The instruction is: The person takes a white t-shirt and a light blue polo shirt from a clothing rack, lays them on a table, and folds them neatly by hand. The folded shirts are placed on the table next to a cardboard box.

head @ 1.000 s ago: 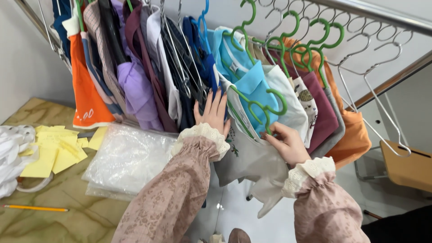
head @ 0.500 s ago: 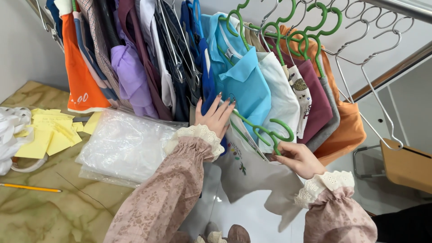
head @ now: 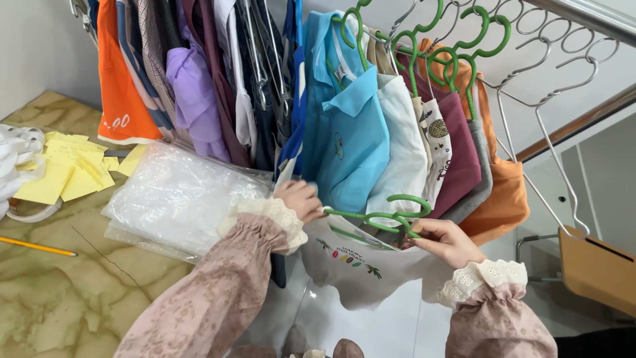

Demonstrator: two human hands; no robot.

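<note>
- Sleeves in pink floral fabric with lace cuffs, nearest the camera.
- Right hand [head: 445, 240] pinched shut on green plastic hanger [head: 387, 213] near its hook; stiff, light, best place to grip.
- White printed T-shirt [head: 361, 268] hangs from it, below the rack; soft, limp, likely to slip off.
- Left hand [head: 299, 199] fingers curled on the hanger's other end, at the shirt's shoulder.
- Clear plastic bags [head: 173, 199] on marble table [head: 59, 292].
- Blue polo shirt [head: 348, 136] on the metal rail [head: 583, 16] behind.

To my left is a marbled green-tan table [head: 59, 305]. On it lie a stack of clear plastic bags [head: 175, 199], yellow paper slips [head: 63, 169], a yellow pencil [head: 36, 246] and a white bundle [head: 16, 162] at the edge.
</note>
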